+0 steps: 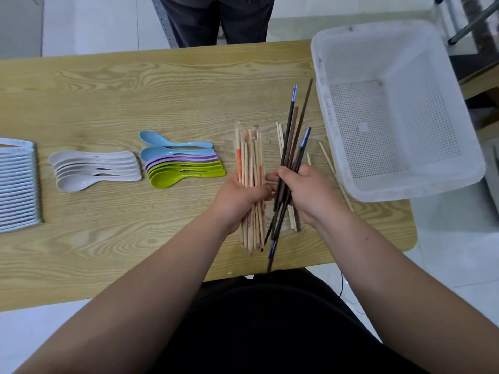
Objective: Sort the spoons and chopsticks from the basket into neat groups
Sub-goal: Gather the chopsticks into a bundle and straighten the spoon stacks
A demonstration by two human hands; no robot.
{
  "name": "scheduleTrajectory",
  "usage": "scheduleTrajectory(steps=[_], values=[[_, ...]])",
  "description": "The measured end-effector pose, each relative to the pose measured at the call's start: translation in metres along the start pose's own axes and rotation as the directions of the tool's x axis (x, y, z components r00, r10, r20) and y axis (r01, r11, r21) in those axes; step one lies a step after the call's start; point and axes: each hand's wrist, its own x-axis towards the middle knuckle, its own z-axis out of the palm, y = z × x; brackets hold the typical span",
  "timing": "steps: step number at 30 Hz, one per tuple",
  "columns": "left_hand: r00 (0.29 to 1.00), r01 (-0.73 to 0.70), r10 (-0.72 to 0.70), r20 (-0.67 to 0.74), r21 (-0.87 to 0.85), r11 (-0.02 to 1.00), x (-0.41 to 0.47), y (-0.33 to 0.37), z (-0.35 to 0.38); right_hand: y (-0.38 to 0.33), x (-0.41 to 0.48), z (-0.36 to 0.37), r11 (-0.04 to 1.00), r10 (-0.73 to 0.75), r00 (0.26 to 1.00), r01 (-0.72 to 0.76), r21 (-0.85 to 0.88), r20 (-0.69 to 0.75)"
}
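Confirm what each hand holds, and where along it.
Left hand grips the pale chopsticks near mid-length; right hand grips the dark chopsticks around their middle.

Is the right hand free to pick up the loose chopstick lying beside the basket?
Probably not yet. The right hand grips the dark chopsticks, so its fingers look occupied. The loose chopstick lies close by, partly under the basket rim, with nothing else between.
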Motion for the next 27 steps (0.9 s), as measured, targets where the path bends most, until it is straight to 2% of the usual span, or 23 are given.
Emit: scheduleTrajectory(steps=[3, 6, 8, 13, 18, 22, 25, 27], values=[[1.0, -0.019, 0.02, 0.013, -0.02, 1.0, -0.004, 0.004, 0.006, -0.006, -0.001, 0.015, 0.999, -0.02, 0.999, 0.021, 0.041, -0.04], [0.998, 0.002, 0.006, 0.064, -0.109, 0.994, -0.009, 0.005, 0.006, -0.006, -0.005, 0.026, 0.99, -0.056, 0.998, 0.055, 0.131, 0.002], [0.993, 0.018, -0.002, 0.115, -0.136, 0.991, -0.011, 0.005, 0.003, -0.005, -0.008, 0.028, 0.986, -0.031, 0.998, 0.022, 0.164, 0.055], [0.996, -0.014, 0.013, 0.09, 0.014, 1.0, -0.014, 0.006, 0.0, -0.007, -0.013, 0.037, 0.939, 0.063, 0.991, -0.099, 0.328, 0.118], [1.0, -0.027, 0.026, 0.015, 0.061, 0.998, -0.013, 0.006, -0.003, -0.007, -0.015, 0.042, 0.941, 0.052, 0.985, -0.103, 0.322, 0.163], [0.997, -0.048, 0.058, -0.056, 0.157, 0.986, -0.015, 0.006, -0.005, -0.006, -0.016, 0.039, 0.937, 0.062, 0.964, -0.146, 0.318, 0.26], [0.994, -0.081, 0.095, -0.061, 0.193, 0.978, -0.016, 0.006, -0.006, -0.019, -0.01, 0.037, 0.941, 0.005, 0.957, -0.103, 0.321, 0.291], [0.996, -0.057, 0.067, -0.055, 0.169, 0.984, -0.017, 0.005, -0.004, -0.039, -0.001, 0.036, 0.932, -0.104, 0.958, -0.001, 0.362, 0.269]])
